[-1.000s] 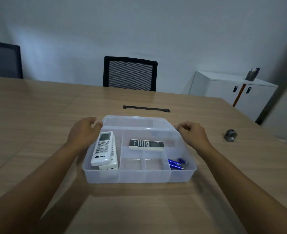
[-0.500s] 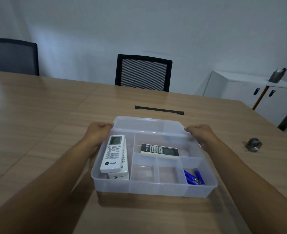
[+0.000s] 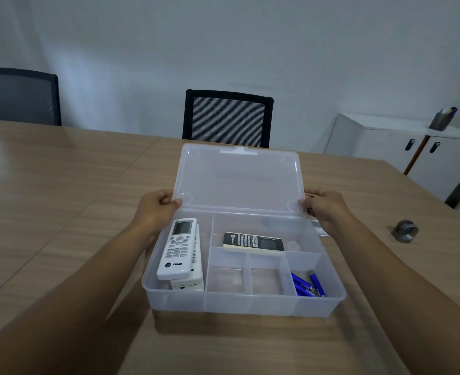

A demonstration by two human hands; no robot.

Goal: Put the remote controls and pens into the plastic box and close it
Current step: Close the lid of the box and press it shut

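A clear plastic box with dividers sits on the wooden table in front of me. Its hinged lid stands raised at the back. My left hand grips the lid's left lower corner and my right hand grips its right lower corner. Two white remotes lie stacked in the left compartment. A black-faced remote lies across the back middle compartment. Several blue pens rest in the front right compartment.
A small dark metal object lies on the table to the right. A black mesh chair stands behind the table, another chair at far left. A white cabinet with a pen holder stands at right.
The lid lay flat behind the box before; both hands have now swung it up to stand raised. The view has also shifted closer to the box.
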